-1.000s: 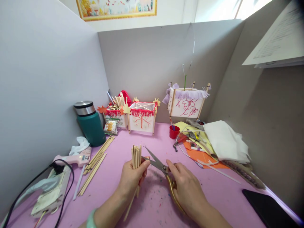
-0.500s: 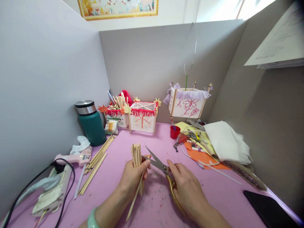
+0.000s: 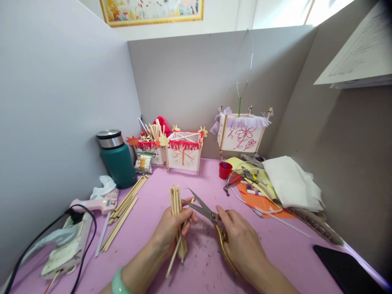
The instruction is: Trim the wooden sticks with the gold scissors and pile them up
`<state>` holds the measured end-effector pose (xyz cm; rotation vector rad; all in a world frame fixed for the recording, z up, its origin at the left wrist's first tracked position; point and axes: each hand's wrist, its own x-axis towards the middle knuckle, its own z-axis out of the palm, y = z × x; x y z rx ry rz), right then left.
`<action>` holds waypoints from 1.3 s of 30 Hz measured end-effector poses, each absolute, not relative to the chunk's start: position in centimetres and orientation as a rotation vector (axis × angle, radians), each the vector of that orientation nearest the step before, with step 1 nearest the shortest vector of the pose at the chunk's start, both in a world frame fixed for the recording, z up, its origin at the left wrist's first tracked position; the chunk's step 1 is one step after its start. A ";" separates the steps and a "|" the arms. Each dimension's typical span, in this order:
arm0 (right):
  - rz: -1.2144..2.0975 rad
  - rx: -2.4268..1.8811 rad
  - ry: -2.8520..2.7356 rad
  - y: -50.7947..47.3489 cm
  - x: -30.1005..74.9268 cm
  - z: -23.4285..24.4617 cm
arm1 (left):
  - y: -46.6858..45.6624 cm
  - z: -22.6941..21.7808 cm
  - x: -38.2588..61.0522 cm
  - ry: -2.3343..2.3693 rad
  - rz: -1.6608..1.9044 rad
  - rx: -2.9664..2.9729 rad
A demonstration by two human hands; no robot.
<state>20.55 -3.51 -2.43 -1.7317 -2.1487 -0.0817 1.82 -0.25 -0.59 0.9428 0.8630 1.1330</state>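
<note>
Grey partition panels [image 3: 190,77] enclose the pink table [image 3: 306,253] on three sides; a gold-framed picture [image 3: 153,10] hangs on the white wall [image 3: 226,16] above, daylight entering at upper right.

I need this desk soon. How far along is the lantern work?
Done: the red-fringed lantern and purple-fringed lantern stand finished-looking at the back. In hand: the left hand grips a stick bundle; the right hand holds open scissors at it. Left: loose sticks lie unused.

Nothing legible anywhere. The paper sheet [image 3: 358,49] high to the right of the fingers [image 3: 223,215] carries print too small to read; the glue gun label [image 3: 110,203] to their left is blurred.
</note>
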 end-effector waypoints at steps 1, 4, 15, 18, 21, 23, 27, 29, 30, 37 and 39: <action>-0.079 -1.740 -2.150 -3.5 20.5 -2.4 | -0.2 -0.6 1.8 0.874 1.135 0.948; -0.075 -1.764 -2.152 -3.5 20.4 -2.4 | -0.2 -0.5 1.8 0.906 1.158 0.958; -0.063 -1.757 -2.137 -3.8 20.2 -2.5 | -0.7 -0.1 2.0 1.011 1.147 0.994; -0.074 -1.740 -2.131 -3.8 20.1 -2.6 | -0.7 0.0 2.2 1.066 1.164 1.011; -0.105 -1.737 -2.112 -3.8 20.0 -2.8 | -0.6 -0.1 2.3 1.125 1.169 1.033; -0.133 -1.734 -2.100 -3.7 20.0 -2.8 | -0.6 -0.1 2.3 1.165 1.174 1.052; -0.182 -1.732 -2.078 -3.6 20.1 -2.9 | -0.6 -0.1 2.1 1.185 1.160 1.088; -0.159 -1.726 -2.097 -3.5 20.2 -2.8 | -0.5 -0.1 2.0 1.132 1.151 1.086; -0.140 -1.720 -2.113 -3.5 20.2 -2.9 | -0.5 -0.1 1.9 1.106 1.152 1.080; -0.119 -1.721 -2.134 -3.7 20.1 -3.1 | -0.3 0.0 2.0 1.049 1.171 1.099; -0.133 -1.728 -2.131 -3.6 20.0 -3.2 | -0.4 0.0 2.1 1.073 1.168 1.109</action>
